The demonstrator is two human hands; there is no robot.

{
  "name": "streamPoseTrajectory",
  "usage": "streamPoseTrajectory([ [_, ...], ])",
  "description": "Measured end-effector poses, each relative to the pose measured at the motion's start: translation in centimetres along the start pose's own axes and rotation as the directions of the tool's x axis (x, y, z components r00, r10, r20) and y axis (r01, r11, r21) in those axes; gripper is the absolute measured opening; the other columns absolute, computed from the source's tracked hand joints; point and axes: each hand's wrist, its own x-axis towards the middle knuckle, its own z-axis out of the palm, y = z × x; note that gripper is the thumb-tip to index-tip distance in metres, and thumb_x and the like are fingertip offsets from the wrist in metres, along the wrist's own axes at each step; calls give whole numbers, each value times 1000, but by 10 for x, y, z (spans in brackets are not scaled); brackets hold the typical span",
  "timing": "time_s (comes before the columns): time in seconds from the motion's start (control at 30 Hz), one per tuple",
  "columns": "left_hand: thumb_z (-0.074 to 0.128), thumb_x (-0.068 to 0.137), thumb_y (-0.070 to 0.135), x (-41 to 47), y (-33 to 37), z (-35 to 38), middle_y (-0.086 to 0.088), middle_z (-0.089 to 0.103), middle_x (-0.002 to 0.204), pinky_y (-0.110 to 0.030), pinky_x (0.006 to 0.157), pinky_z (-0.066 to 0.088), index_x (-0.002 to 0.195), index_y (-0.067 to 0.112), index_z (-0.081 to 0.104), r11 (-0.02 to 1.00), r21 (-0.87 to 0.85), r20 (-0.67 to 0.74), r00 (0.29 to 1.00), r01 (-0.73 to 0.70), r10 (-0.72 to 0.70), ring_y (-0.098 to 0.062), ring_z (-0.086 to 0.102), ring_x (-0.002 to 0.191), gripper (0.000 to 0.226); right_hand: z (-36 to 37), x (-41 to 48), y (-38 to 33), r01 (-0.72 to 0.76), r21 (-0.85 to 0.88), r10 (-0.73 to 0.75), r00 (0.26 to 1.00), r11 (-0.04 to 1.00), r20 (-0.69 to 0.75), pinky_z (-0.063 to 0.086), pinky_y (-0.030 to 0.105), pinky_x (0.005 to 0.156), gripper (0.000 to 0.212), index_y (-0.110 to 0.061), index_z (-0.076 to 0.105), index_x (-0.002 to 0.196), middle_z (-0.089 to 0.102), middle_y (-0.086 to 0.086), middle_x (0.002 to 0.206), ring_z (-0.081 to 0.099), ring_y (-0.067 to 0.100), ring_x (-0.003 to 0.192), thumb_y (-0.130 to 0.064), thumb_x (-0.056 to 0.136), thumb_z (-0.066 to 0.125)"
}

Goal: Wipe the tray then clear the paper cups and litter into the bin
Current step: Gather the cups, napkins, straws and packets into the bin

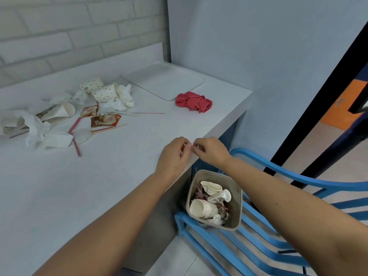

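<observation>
— What's in the grip?
— The left hand (173, 156) and right hand (211, 151) meet fingertip to fingertip, curled, pinching a pale scrap (189, 144) too small to name, at the desk (119, 176) edge.
— How to drop it well?
— I'd move it out past the edge, over the bin (238, 196) just below, then let go. The paper cups (103, 92) lie well apart, far left.

Both bare forearms reach forward; the left hand (172, 154) and right hand (211, 150) meet, fingers curled, fingertips almost touching.
</observation>
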Motion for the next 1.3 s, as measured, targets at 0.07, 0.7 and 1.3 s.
streamPoseTrajectory([
  [0.07,43,97,21,1,-8,-14,1,59,88,-21,69,41,97,10,61,1000,23,-34,999,17,-16,-11,52,75,21,-4,10,-18,28,8,-28,999,1000,-22,36,26,62,32,-7,67,93,65,7,73,50,16,65,-34,96,49],
  [0.7,44,95,18,-57,-153,-215,-2,56,76,-24,58,37,86,8,58,905,148,-384,867,399,-319,-13,47,63,19,70,100,-243,378,83,-385,919,922,87,31,26,58,28,-12,60,73,39,-13,52,43,15,60,-28,94,52],
  [1.3,47,90,13,-163,-265,-369,-12,48,121,-37,80,51,113,3,54,434,186,-540,461,882,-704,-29,56,101,26,180,133,-416,546,143,-559,757,826,338,43,30,80,25,-7,63,112,57,10,111,56,23,96,-10,93,48],
])
